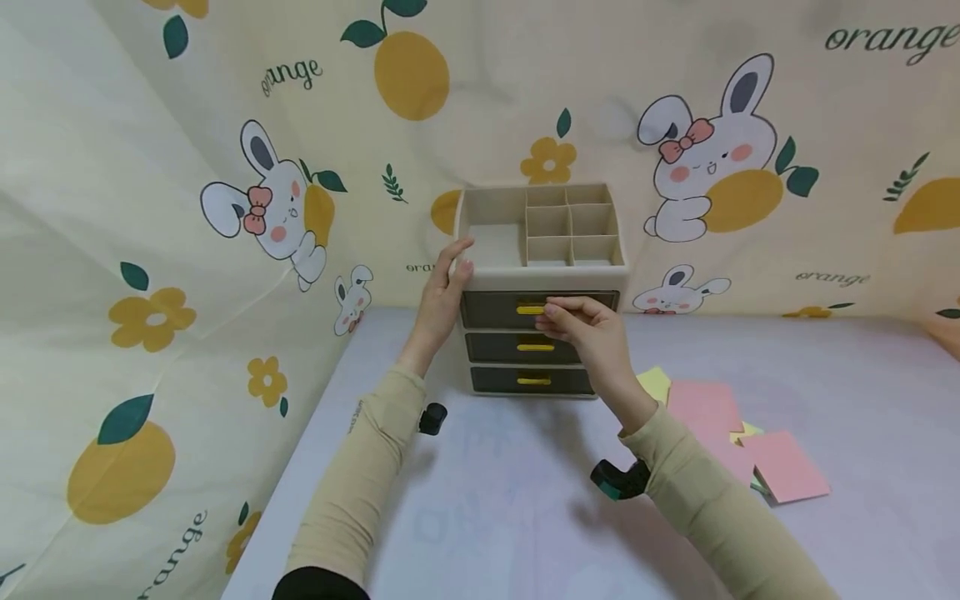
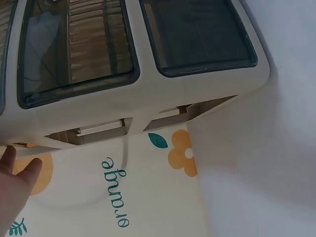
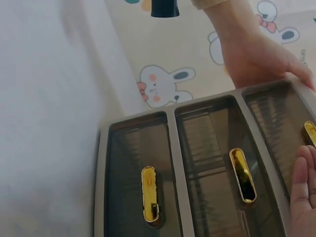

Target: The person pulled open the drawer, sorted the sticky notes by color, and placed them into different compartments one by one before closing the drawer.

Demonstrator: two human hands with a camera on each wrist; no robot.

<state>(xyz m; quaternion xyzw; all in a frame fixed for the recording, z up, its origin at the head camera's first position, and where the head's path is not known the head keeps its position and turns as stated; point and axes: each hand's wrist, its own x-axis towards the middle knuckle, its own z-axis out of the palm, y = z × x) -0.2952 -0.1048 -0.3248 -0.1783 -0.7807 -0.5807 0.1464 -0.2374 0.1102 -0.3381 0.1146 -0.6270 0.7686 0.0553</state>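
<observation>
A cream desktop drawer organizer [image 1: 543, 280] stands against the patterned backdrop, with open compartments on top and three dark drawers below. Each drawer front bears a yellow handle. At the top drawer [image 1: 487, 310], my right hand [image 1: 603, 342] pinches the right end of the handle [image 1: 529, 310] between thumb and fingers. The drawer looks closed. My left hand [image 1: 438, 304] rests against the organizer's upper left side, its fingertips at the rim. In the left wrist view, two fingers [image 2: 30, 170] of it touch the side wall, spread apart. The right wrist view shows the lower handles [image 3: 150, 194] untouched.
Pink paper sheets [image 1: 705, 406] and a few yellow and green ones lie loosely piled on the white tabletop [image 1: 480, 500], right of the organizer. A cloth backdrop [image 1: 480, 150] printed with rabbits and oranges rises behind and on the left.
</observation>
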